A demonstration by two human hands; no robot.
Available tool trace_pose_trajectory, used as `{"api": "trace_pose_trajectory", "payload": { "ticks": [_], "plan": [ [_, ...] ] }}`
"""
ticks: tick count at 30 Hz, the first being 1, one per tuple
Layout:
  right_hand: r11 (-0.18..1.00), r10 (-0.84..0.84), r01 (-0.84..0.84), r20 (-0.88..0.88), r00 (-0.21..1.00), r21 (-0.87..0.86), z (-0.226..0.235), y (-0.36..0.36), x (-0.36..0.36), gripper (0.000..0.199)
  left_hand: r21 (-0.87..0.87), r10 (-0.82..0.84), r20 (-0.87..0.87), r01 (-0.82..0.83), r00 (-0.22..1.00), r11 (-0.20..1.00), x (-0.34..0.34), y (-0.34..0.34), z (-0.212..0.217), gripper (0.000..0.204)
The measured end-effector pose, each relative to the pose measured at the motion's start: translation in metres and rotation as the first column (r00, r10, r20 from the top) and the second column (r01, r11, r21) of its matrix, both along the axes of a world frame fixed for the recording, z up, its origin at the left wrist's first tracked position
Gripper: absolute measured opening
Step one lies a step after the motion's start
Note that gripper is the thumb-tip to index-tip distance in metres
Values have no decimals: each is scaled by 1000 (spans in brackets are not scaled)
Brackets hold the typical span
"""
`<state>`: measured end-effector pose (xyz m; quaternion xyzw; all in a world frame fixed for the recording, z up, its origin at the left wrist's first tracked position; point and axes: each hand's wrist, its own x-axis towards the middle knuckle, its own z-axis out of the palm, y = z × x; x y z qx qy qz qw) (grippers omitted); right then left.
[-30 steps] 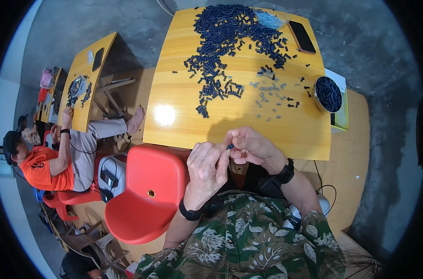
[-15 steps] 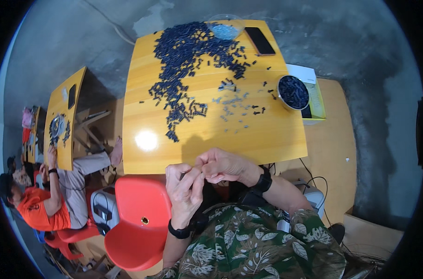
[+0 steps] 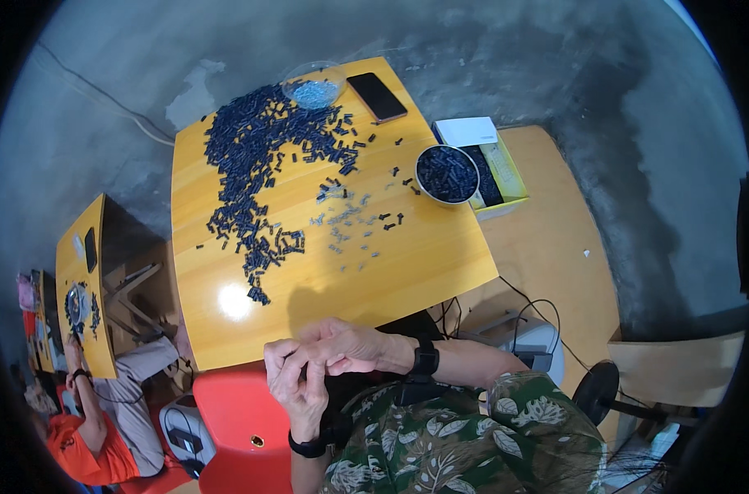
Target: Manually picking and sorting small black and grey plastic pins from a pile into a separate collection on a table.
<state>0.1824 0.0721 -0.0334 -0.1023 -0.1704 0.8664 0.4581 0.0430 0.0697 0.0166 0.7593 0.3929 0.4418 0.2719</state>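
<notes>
Just beyond the table's near edge, my left hand (image 3: 297,380) and my right hand (image 3: 341,347) meet, fingers bent and pinched together. Whatever lies between the fingertips is too small or too hidden to name. On the yellow wooden table (image 3: 325,276) spreads a large heap of small black cylindrical pieces (image 3: 247,140). Right of it are scattered small clear pieces (image 3: 346,216), with a few black pieces (image 3: 391,221) beside them. A round bowl (image 3: 447,174) full of black pieces stands at the table's right edge.
At the far edge, a clear dish (image 3: 314,86) holds light blue bits, next to a dark phone (image 3: 377,96). A yellow box (image 3: 506,177) with a white lid adjoins the table on the right. A red chair (image 3: 247,424) stands at my left. Another person (image 3: 95,445) sits at a second table (image 3: 90,325).
The view has turned, so the table appears shifted left and lower. My hands stay pinched together and sit lower and farther left in the picture.
</notes>
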Motion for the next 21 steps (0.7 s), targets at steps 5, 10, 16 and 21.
{"api": "trace_pose_trajectory", "payload": {
  "ticks": [5,10,16,21],
  "plan": [
    [1000,31,-31,103,994,-1,3,-1,23,26,-84,11,-4,-11,1000,996,0,0,-5,18],
    [904,-422,260,808,410,340,35,3,84,17,-59,140,-100,-147,985,987,-7,13,-18,27],
    [450,-590,118,394,-704,885,52,27,197,13,-146,211,-180,-238,961,960,-28,25,-32,24],
    [637,-323,93,374,-870,766,47,43,245,17,-93,217,-220,-241,951,966,-34,25,-40,23]
  ]
}}
